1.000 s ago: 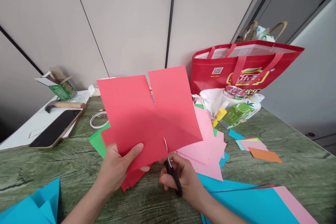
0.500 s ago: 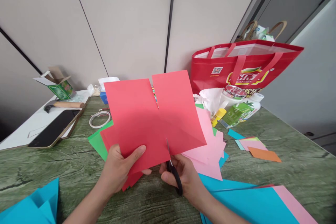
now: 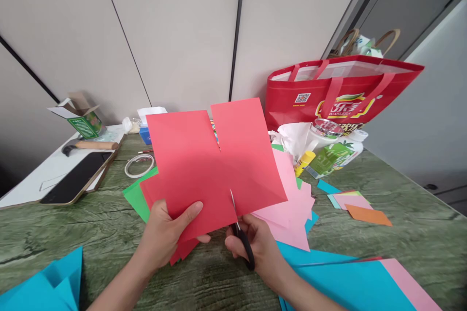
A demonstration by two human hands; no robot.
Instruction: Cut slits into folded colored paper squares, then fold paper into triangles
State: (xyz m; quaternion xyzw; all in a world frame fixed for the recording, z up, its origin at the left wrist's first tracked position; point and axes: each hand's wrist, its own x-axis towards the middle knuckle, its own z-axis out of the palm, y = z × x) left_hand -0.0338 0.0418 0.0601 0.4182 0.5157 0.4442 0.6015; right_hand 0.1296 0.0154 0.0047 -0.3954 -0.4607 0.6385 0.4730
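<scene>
Pinching left hand (image 3: 164, 231): thumb atop red sheet (image 3: 197, 170), lower left; seems a sound hold, clear of cutting.
Red sheet: raised over counter (image 3: 419, 243); likely light, bendy, weakest near its slits.
Right hand (image 3: 261, 240): grasping scissors (image 3: 244, 242) by black handles, blades at lower slit.

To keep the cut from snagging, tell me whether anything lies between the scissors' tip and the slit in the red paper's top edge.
Nothing visible does: only uncut red paper lies between the scissors and the slit. The left hand grips left of that line; what's behind the paper is mostly hidden.
</scene>
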